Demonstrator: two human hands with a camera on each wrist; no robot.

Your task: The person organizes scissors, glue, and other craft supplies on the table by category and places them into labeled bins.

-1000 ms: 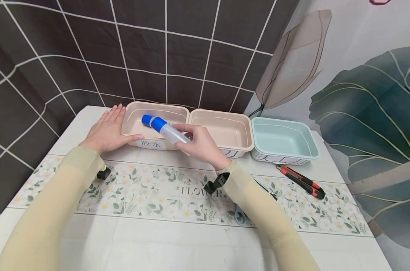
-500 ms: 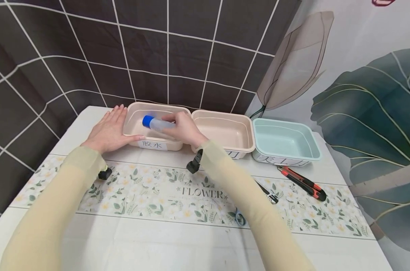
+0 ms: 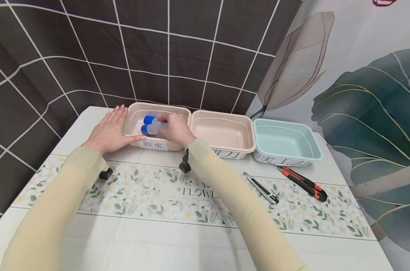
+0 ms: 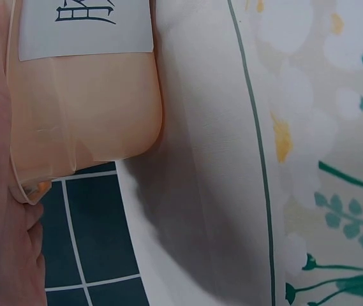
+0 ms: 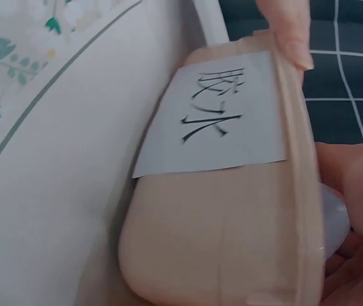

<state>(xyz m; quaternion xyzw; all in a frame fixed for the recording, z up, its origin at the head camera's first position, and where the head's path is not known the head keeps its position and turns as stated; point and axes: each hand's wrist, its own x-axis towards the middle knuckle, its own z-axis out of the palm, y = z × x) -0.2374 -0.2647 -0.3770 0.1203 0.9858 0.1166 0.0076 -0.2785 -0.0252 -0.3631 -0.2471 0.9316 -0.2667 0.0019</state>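
Now right hand (image 3: 175, 130) grips a blue-capped bottle (image 3: 153, 129) in the leftmost bin (image 3: 174, 146), left hand (image 3: 108, 130) flat against its rim

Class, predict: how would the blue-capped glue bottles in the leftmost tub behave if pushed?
The glue bottles would probably roll, since their bodies look cylindrical, though the tub would likely contain them. Their smooth-looking, translucent bodies suggest plastic, perhaps fairly stiff and slightly slippery.

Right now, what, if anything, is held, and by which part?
Right hand: a blue-capped bottle, by its translucent body; can't tell which of the two. Left hand: nothing gripped, resting on the left bin.
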